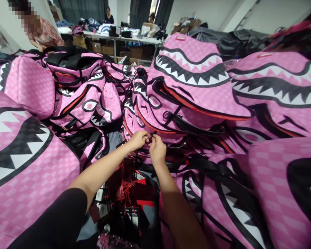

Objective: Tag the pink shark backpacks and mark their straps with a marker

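My left hand (140, 140) and my right hand (158, 149) are close together at the middle of the view, in front of a pink bag (155, 119) with shark-mouth print and red-edged zips. Both hands have their fingers pinched at a small dark piece by the bag's edge, too small to make out. Below them lie hang tags (102, 209) with red strings (129, 185), in a dark heap.
Pink shark-print bags lie at the left (31, 166), the right (274, 83) and the lower right (228, 204). A person (48, 34) stands at the back left. Behind is a table (137, 39) with goods and boxes; two more people are farther back.
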A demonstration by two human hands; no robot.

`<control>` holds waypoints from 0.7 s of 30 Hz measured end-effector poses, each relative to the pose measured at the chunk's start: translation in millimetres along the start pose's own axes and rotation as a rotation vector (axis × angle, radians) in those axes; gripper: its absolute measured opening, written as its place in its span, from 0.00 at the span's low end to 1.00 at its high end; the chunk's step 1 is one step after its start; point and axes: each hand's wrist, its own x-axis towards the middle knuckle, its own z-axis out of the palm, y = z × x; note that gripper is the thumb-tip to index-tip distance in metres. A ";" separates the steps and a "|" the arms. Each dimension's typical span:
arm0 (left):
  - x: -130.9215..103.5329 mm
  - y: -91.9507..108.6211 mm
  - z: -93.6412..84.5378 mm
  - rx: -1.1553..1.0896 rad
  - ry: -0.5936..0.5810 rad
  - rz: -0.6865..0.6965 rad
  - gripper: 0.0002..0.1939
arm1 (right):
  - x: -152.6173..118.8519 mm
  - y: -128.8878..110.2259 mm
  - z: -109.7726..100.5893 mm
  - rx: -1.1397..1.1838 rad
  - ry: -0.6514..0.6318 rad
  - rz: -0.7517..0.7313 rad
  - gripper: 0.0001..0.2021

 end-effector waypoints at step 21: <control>-46.1 -23.9 -29.3 -0.098 0.012 0.140 0.15 | -7.4 -4.9 -8.7 0.248 0.323 -0.144 0.13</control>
